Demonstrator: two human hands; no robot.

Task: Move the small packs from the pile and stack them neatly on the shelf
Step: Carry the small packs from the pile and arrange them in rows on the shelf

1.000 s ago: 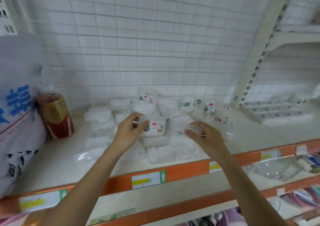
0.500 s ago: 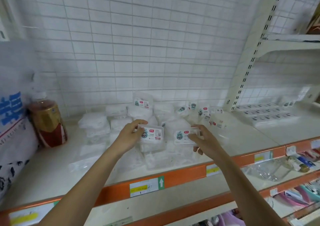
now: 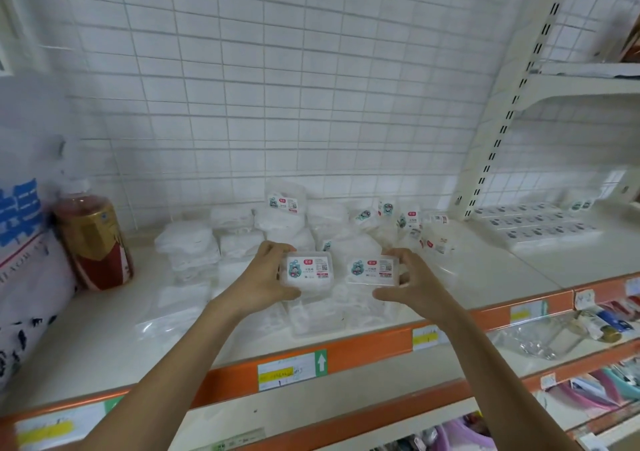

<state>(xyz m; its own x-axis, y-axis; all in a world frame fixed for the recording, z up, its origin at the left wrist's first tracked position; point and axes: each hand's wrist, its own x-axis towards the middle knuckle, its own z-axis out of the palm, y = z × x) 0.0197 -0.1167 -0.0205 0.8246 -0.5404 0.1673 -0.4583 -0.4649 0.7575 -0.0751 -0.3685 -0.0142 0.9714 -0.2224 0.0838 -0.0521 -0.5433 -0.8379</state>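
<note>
Both hands now sit closer together than half a second ago, each pack facing label-up. Shelf (image 3: 467, 277) carries the pile (image 3: 311, 229) along its back edge. Left hand (image 3: 266, 281) grips one small pack (image 3: 309, 272); right hand (image 3: 412, 281) pinches another pack (image 3: 372, 270), both over the front-middle.
</note>
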